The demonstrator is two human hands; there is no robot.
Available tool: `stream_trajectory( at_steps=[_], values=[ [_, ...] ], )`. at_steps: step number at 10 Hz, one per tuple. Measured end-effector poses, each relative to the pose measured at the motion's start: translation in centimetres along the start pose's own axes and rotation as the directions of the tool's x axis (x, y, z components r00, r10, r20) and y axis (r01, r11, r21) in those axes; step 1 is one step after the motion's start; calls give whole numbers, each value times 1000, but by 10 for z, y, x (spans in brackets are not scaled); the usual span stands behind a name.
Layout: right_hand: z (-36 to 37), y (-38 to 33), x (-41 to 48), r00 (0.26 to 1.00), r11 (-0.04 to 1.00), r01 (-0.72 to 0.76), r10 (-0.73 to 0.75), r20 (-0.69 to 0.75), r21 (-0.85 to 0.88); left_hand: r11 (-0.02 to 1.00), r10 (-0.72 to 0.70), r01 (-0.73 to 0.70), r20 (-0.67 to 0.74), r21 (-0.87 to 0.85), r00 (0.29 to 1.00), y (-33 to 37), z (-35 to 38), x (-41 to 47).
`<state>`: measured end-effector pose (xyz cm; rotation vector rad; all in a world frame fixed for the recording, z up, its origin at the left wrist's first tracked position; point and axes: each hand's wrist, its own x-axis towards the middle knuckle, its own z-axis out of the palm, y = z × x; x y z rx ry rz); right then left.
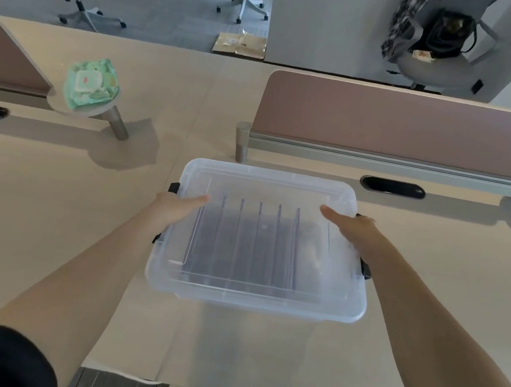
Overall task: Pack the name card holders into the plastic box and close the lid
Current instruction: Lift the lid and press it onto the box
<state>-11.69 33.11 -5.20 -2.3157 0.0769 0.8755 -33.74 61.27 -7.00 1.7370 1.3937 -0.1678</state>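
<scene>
The clear plastic box (232, 296) stands on the desk in front of me with its lid (269, 182) lying on top. Through the lid I see several clear name card holders (255, 243) standing upright in a row inside. My left hand (176, 206) grips the box's left side, thumb flat on the lid, fingers down over the edge between the black latches (174, 187). My right hand (353, 229) grips the right side the same way. Whether the latches are snapped down I cannot tell.
A pink divider panel (407, 123) on a metal rail runs just behind the box, with a black cable slot (392, 187) beside it. A green wipes pack (91, 84) sits on a small round stand at the back left. Office chairs stand beyond the desk.
</scene>
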Motion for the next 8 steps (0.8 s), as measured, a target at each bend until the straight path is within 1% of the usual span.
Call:
stream_trajectory(
  at_steps=[1, 2, 3, 4, 5, 6, 7, 8],
  values=[
    [10, -2, 3, 999, 966, 21, -28, -25, -257, 998, 12, -9, -53, 60, 999, 3, 8, -2],
    [19, -2, 9, 994, 930, -5, -35, -100, -368, 984, 9, 5, -82, 176, 997, 7, 11, -7],
    [19, -5, 11, 996, 942, -37, 5, -94, -334, 972, 5, 3, -32, 233, 999, 11, 8, -10],
    [19, -7, 12, 991, 934, -69, 24, -129, -352, 959, 20, -10, -31, 283, 999, 15, 8, -14],
    [28, -8, 13, 978, 919, -134, 62, -200, -370, 927, 23, 6, -72, 375, 997, 16, 15, -10],
    [36, -16, 14, 956, 902, -211, 111, -272, -376, 905, -54, 104, -131, 413, 990, 11, 25, 4],
    [40, -7, 13, 969, 888, -166, 67, -237, -429, 919, 6, 71, -194, 388, 981, 7, 34, -3],
    [22, -5, -11, 968, 885, -50, -70, -239, -462, 831, 355, -147, -308, 536, 883, -14, 43, -27]
  ],
)
